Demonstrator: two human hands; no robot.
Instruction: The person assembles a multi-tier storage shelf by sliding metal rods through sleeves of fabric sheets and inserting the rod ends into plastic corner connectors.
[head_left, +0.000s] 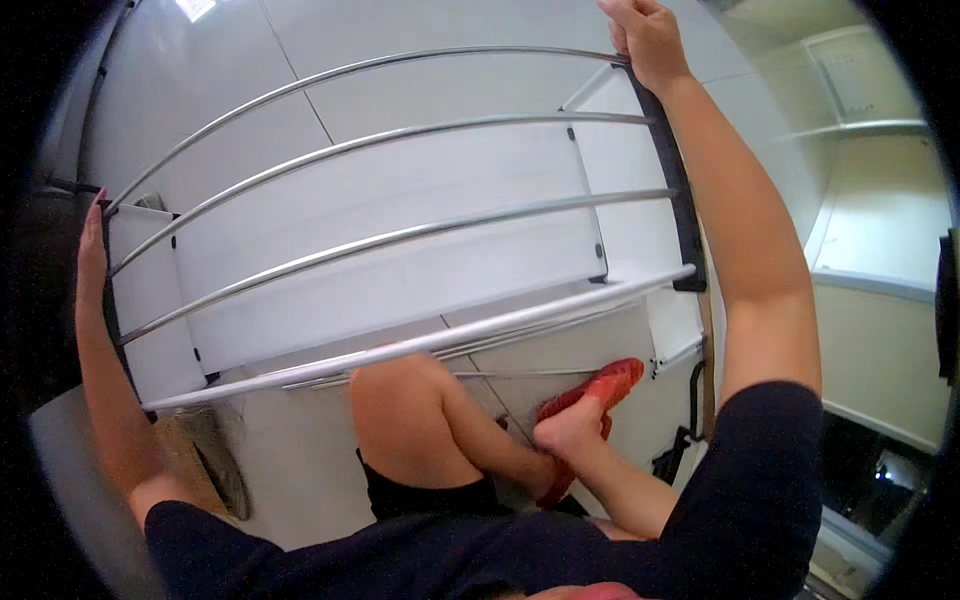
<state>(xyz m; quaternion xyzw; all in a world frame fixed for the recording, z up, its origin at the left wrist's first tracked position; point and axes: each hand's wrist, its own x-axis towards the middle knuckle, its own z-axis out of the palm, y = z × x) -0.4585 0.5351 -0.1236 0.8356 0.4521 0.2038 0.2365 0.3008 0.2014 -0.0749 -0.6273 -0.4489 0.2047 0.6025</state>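
A rack of several silver rods [420, 132] and white panels [380, 240] spans the space before me. Black end bars join the rods, one on the left [111, 300] and one on the right [664, 165]. Flat along the outer side of the left end bar lies my left hand [92, 255], its fingers stretched out. At the far corner of the right end bar, my right hand [648, 45] is curled into a fist, its heel against the bar's end. Nothing shows inside that fist.
Loose metal rods [500, 338] lie on the tiled floor [285, 460] beyond the near rod. My bent legs and red shoes [595, 390] are below the rack. A pale cabinet with shelves [885, 200] stands to the right, and a brown cardboard piece [190, 450] at the left.
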